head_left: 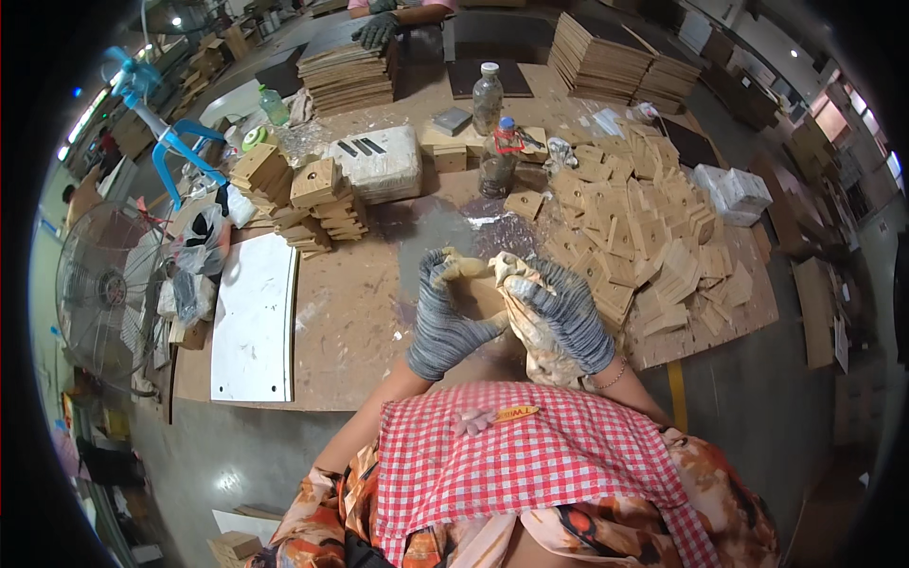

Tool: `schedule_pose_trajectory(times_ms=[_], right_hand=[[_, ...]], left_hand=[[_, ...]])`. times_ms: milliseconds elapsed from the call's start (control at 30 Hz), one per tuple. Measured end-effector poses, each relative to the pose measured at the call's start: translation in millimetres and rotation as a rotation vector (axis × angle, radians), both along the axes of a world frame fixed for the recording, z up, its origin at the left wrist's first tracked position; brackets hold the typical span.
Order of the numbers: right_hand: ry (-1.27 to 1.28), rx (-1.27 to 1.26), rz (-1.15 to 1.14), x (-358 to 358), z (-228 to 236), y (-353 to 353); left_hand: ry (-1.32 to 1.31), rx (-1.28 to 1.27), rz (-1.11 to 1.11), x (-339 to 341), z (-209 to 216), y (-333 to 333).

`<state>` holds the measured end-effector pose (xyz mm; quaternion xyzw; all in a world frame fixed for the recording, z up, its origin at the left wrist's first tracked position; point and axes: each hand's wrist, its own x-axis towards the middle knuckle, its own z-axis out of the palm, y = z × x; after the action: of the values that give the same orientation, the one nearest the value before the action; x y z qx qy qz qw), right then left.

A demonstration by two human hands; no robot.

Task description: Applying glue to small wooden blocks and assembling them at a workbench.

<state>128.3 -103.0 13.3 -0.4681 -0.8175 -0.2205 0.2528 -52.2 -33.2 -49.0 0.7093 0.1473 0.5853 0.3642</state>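
Note:
Just past the table's front edge, my left hand (pixel 442 324), in a grey knit glove with yellowish fingertips, grips a small wooden block (pixel 476 299) between thumb and fingers. My right hand (pixel 574 317), gloved alike, is closed on a stained cream rag (pixel 536 339), which hangs down below it and meets the block's right side. Right of my hands lies a loose heap of similar small wooden blocks (pixel 620 222), some with a round hole. More blocks stand in uneven stacks (pixel 327 189) at the left.
A white panel (pixel 254 317) lies at the table's left edge, beside a fan (pixel 112 289). Ahead stand a dark bottle with a blue cap (pixel 496 170), a clear bottle (pixel 488 95) and a wrapped white package (pixel 383 166). Across the table, another person's gloved hand (pixel 377 31) rests on stacked boards (pixel 348 76).

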Motion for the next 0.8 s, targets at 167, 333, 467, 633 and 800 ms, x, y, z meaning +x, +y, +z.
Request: schedule_pose_trajectory(times_ms=[167,333,467,633,800], right_hand=[[1.233,-0.572,0.118,22,6,-3],[0.887,-0.54,0.133,40,-1,-4],[1.599,-0.765,0.14,54,-4,-4],[1.45,-0.867,0.276,67,-1,-3],[1.243,-0.697,0.244,54,-1,5]], left_hand=[[0.159,0.085,0.186,10,24,-11],[0.118,-0.024,0.139,40,21,-25],[-0.019,-0.689,-0.085,52,27,-38],[0.123,-0.871,-0.161,57,41,-41],[0.117,-0.908,-0.248,54,50,-36]])
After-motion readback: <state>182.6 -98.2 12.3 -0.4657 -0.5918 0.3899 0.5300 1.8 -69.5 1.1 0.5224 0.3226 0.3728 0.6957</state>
